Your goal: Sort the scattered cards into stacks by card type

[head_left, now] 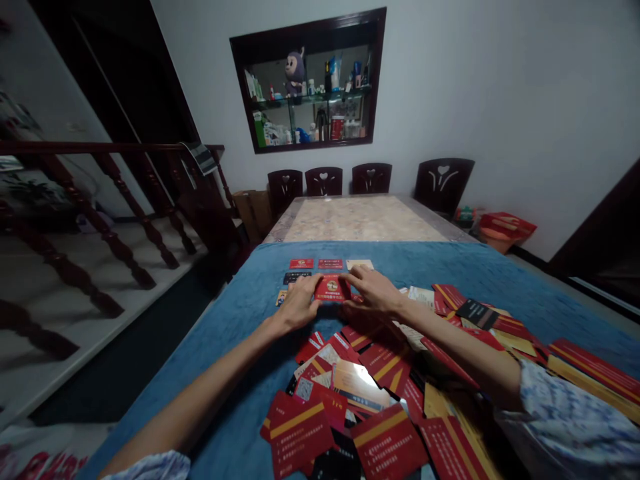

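Both my hands reach forward over a blue cloth (pixel 240 313) on the table. My left hand (pixel 297 303) and my right hand (pixel 373 290) pinch the two sides of one red card (pixel 331 288) and hold it low over the cloth. Just beyond it lie two rows of cards: a red card (pixel 301 263), another red card (pixel 331 264), a pale card (pixel 359 264) and a dark card (pixel 297 277). A big loose heap of red, gold and black cards (pixel 380 393) spreads under my forearms.
Past the cloth the marble table top (pixel 360 219) is bare, with several dark wooden chairs (pixel 323 180) at its far end. A stair railing (pixel 100 200) runs along the left. A wall niche (pixel 310 80) holds bottles and a plush toy. Red bags (pixel 505 227) sit on the floor at right.
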Available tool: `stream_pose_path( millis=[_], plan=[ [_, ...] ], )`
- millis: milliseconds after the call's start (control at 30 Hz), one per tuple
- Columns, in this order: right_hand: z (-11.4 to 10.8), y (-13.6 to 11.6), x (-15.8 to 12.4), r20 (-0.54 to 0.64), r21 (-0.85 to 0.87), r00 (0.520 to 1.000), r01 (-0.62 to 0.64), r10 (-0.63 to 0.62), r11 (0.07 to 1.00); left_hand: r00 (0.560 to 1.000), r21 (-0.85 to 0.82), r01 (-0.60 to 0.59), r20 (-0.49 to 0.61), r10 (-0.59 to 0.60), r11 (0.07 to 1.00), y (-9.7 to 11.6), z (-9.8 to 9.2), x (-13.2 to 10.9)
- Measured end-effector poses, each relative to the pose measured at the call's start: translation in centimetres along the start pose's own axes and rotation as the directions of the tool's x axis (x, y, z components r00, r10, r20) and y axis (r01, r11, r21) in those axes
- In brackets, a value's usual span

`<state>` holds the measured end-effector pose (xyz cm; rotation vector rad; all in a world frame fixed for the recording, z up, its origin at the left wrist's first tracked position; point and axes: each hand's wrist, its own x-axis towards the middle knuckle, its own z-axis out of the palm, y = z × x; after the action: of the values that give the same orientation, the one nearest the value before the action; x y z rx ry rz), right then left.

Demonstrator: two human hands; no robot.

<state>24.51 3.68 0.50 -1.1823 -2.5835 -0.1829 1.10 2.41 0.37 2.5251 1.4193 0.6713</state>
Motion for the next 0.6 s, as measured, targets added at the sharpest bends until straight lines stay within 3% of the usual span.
stream_pose_path(
  millis=[333,600],
  plan=[
    [0.8,0.5,5.2,0.006,-0.011,1.000,0.002,-0.002,1.000,1.000,0.004,0.018,-0.007,-0.018,1.000,-5.5,-1.3,3.3],
    [1.7,0.5,9.1,0.064,-0.015,0.997,-0.049,0.050,0.999,0.998,0.068,0.059,0.021,-0.060,0.996,-8.5,-2.1,5.9]
  ],
)
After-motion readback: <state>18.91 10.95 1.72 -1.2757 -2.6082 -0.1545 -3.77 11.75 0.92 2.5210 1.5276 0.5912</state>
